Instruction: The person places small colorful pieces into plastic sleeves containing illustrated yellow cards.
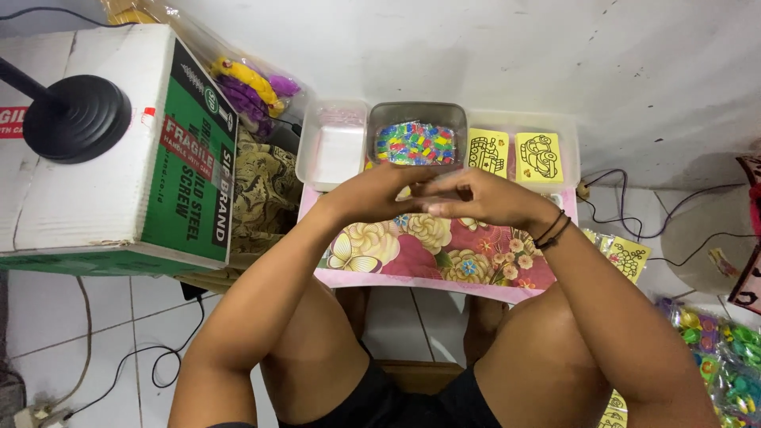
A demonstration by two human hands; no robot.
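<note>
A: Table (pixel 412 273) with the flowered top sat between the knees; tub of coloured beads (pixel 415 143) at its far edge.

B: Left hand (pixel 380 190) and right hand (pixel 476 198) met above it, fingertips pinched together; anything held was hidden. Best kept low over the table.

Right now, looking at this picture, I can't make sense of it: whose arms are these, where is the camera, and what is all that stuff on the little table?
There is no machine here. A person wears a camera on the head, so you look down along their own arms and knees. The left hand and right hand meet over a small table with a flowered top. Whether they hold anything is hidden; the fingers cover it. Behind the hands stand a grey tub of small colourful pieces, an empty white tub, and a tray with yellow cards showing car drawings. A cardboard box with a black stand base on top sits to the left. Bags of colourful trinkets lie on the floor at right.
</note>
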